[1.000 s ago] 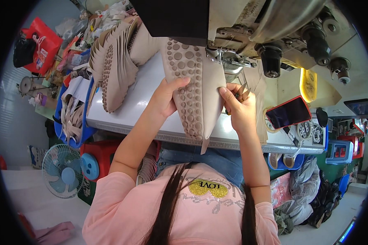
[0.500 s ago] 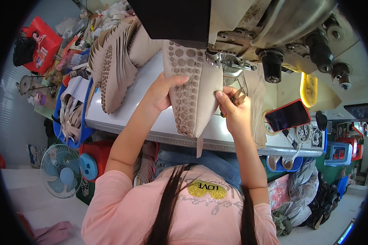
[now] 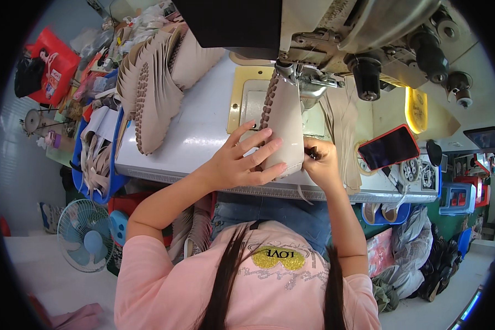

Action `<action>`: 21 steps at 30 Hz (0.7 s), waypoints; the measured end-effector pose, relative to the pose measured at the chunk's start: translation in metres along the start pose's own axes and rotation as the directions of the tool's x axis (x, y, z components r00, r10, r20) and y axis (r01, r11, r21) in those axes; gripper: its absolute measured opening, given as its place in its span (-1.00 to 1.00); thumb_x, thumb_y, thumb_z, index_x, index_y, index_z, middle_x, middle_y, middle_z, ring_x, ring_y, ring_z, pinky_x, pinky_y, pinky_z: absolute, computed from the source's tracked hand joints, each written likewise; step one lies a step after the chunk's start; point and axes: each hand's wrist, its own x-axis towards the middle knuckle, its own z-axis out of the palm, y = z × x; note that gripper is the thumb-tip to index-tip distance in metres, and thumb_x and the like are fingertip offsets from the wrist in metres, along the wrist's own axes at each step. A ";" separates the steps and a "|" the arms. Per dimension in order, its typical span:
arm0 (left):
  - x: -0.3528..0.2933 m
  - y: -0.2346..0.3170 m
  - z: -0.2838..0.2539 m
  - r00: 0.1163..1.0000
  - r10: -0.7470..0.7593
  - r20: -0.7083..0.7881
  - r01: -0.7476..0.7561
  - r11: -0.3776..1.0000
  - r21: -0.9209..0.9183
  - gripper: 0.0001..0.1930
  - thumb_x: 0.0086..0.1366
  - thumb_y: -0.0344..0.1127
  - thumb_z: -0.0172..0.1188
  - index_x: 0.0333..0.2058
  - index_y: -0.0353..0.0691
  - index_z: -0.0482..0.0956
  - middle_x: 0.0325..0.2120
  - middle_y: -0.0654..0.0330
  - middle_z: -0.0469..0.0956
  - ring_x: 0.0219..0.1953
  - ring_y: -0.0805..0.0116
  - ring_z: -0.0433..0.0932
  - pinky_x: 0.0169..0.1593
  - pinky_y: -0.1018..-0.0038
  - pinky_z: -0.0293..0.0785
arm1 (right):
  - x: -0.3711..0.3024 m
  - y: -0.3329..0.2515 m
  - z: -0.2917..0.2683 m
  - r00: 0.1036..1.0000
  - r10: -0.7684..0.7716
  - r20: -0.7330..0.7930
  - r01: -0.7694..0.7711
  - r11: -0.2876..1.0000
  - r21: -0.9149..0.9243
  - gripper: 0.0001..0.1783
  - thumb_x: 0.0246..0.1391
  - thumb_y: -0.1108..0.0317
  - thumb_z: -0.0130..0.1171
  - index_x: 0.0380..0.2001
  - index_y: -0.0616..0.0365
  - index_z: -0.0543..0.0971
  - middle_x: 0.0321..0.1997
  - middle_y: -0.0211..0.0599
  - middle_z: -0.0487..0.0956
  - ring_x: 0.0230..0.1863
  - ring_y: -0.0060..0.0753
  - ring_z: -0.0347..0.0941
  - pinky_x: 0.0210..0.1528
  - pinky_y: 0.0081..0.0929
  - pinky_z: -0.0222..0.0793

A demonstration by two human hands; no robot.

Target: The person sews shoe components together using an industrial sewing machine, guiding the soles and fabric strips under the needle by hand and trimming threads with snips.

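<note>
A beige leather shoe upper (image 3: 285,118) with a row of covered round studs lies under the needle area of a sewing machine (image 3: 287,67), its studded side turned to the left. My left hand (image 3: 242,159) is curled over its near left part, fingers somewhat apart and fingertips pressing on the smooth leather. Against its near right edge is my right hand (image 3: 323,165), closed around a small dark tool (image 3: 313,153) that looks like thread snips. Its blades are mostly hidden by the fingers. A thin strip hangs below the upper by the table edge.
Stacked beige uppers (image 3: 157,104) stand at the left of the table (image 3: 190,140), beside a blue bin (image 3: 107,184) of scraps. On the right lie beige strips (image 3: 344,132) and a red-cased phone (image 3: 389,148). A blue fan (image 3: 91,234) is at lower left.
The upper has turned so its studded face now shows only as an edge. My left hand has slid down from its face to its near end; my right hand has moved slightly nearer.
</note>
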 end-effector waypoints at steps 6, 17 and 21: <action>0.007 -0.002 -0.018 0.995 0.080 0.053 -0.080 0.997 -0.006 -0.68 -0.07 -0.33 0.12 -0.27 0.06 0.33 -0.11 0.24 0.30 -0.02 0.23 0.26 0.03 0.23 0.18 | -0.016 -0.008 0.005 0.967 -0.255 -0.017 0.246 0.947 -0.204 -0.80 -0.33 0.67 0.06 -0.49 0.27 0.47 -0.59 -0.31 0.47 -0.65 -0.59 0.31 -0.59 -0.67 0.24; 0.024 -0.022 -0.014 0.999 0.019 0.032 -0.017 0.999 -0.049 -0.68 -0.15 -0.38 0.15 -0.32 -0.02 0.38 -0.12 0.14 0.29 -0.03 0.18 0.27 -0.06 0.32 0.32 | 0.006 -0.016 0.003 0.970 -0.230 -0.072 0.214 0.959 -0.185 -0.86 -0.27 0.61 0.08 -0.50 0.28 0.48 -0.63 -0.30 0.47 -0.60 -0.53 0.38 -0.52 -0.65 0.27; 0.025 -0.034 -0.009 0.999 0.027 -0.021 -0.028 0.999 -0.033 -0.62 -0.19 -0.43 0.17 -0.29 -0.05 0.38 -0.11 0.12 0.28 -0.08 0.14 0.32 -0.12 0.37 0.39 | 0.015 -0.016 0.003 0.975 -0.206 -0.083 0.191 0.968 -0.164 -0.89 -0.23 0.59 0.07 -0.50 0.29 0.48 -0.66 -0.34 0.46 -0.60 -0.62 0.36 -0.53 -0.69 0.26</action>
